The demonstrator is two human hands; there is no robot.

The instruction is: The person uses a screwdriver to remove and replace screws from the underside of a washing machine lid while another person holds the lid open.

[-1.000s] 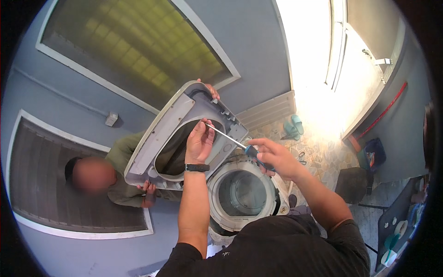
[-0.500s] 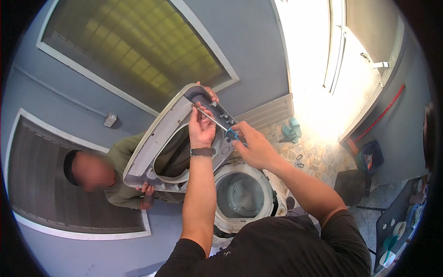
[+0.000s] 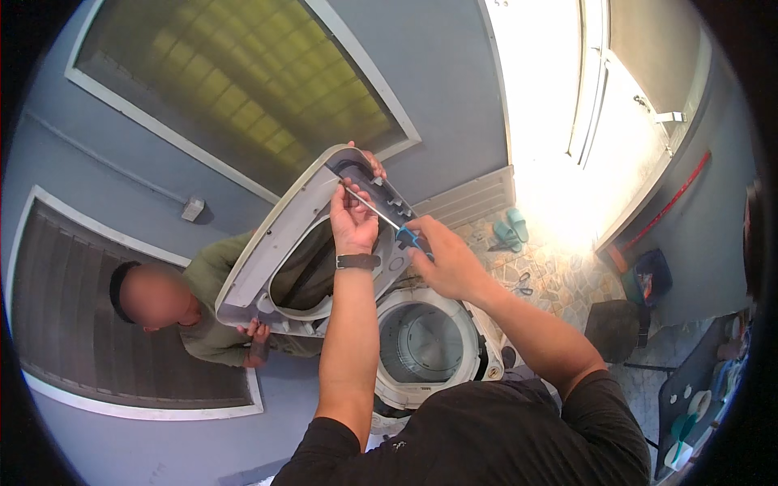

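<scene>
My right hand (image 3: 446, 257) grips the blue and dark handle of a screwdriver (image 3: 374, 211), whose long metal shaft slants up and left. The fingers of my left hand (image 3: 354, 223) are closed around the shaft near its tip, at the edge of a washing machine's top cover (image 3: 261, 257). The tip itself is hidden by the fingers. The pale cover stands tilted with its underside toward me and a large round opening in it. A co-worker's hands (image 3: 258, 330) hold it at the upper and lower ends. Below is the open washing machine (image 3: 429, 340), its drum showing.
The co-worker, in a green sleeve (image 3: 212, 267), stands at the left behind the cover. Teal slippers (image 3: 510, 229) and scissors (image 3: 523, 283) lie on the stone-patterned floor. To the right are a dark stool (image 3: 613, 330), a blue bin (image 3: 653, 275) and a bright doorway (image 3: 543, 97).
My hands and the screwdriver hold nearly the same position. The co-worker's head has turned and shifted slightly; the cover has barely moved.
</scene>
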